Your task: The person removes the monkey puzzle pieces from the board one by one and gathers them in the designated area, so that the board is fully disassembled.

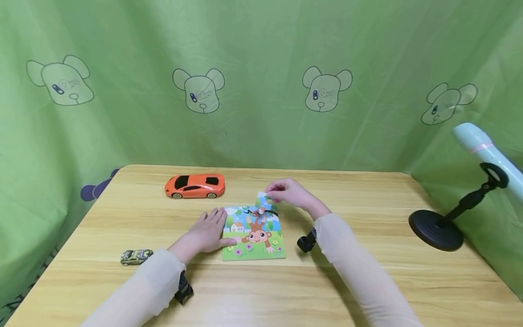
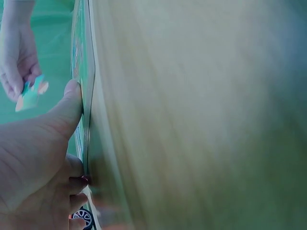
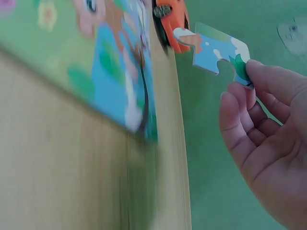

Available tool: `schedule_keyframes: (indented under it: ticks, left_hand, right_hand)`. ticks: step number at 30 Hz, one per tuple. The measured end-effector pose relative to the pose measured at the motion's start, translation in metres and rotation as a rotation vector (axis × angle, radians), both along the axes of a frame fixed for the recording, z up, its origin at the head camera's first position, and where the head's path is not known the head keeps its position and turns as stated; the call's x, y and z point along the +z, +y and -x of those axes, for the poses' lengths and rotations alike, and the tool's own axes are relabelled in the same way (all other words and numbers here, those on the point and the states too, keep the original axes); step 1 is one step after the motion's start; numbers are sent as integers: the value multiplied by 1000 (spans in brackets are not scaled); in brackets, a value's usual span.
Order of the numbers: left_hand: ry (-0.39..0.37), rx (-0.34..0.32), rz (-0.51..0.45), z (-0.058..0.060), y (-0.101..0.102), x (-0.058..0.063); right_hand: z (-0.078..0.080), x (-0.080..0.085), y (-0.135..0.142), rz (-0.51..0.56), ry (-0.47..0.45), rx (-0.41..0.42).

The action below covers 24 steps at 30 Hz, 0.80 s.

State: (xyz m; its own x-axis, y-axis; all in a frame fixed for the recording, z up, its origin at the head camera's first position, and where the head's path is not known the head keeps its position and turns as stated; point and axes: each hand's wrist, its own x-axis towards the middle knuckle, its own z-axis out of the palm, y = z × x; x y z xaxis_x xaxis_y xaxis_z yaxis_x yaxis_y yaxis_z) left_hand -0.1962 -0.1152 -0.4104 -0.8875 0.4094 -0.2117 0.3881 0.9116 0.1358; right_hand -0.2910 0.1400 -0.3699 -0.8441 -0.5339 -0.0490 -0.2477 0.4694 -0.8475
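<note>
A jigsaw puzzle (image 1: 253,254) with a monkey hanging from a branch lies flat on the wooden table. My left hand (image 1: 207,230) rests at its left side, fingers spread and thumb lying on the picture. In the left wrist view the thumb (image 2: 72,98) presses against the board. Above the puzzle's upper edge, my right hand (image 1: 292,193) pinches a blue puzzle piece (image 3: 211,50) between thumb and fingertips. The piece is raised off the board, showing white, orange and green details. In the head view it overlaps the top of the picture.
An orange toy car (image 1: 195,186) stands behind the puzzle, to the left. Left of my left forearm is a small patterned toy car (image 1: 136,257). A light blue microphone (image 1: 490,152) on a black stand (image 1: 436,230) occupies the right side. Green curtain (image 1: 261,136) surrounds the table.
</note>
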Motion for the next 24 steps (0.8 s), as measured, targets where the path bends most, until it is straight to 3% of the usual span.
schedule_keyframes:
  ticks: [7,12,19,24]
  left_hand:
    - [3,-3,-12,-2,-1,2]
    - [-2,-8,-14,-3,-1,5]
    - [-4,-13,-10,-1,-1,4]
    - [-5,-17,-5,0,0,3]
  right_hand:
    - [4,0,41,-43,7,-70]
    - [12,-10,64,-98,6,-117]
    - [20,-25,80,-160,-8,-163]
    - [21,-30,81,-194,-2,-152]
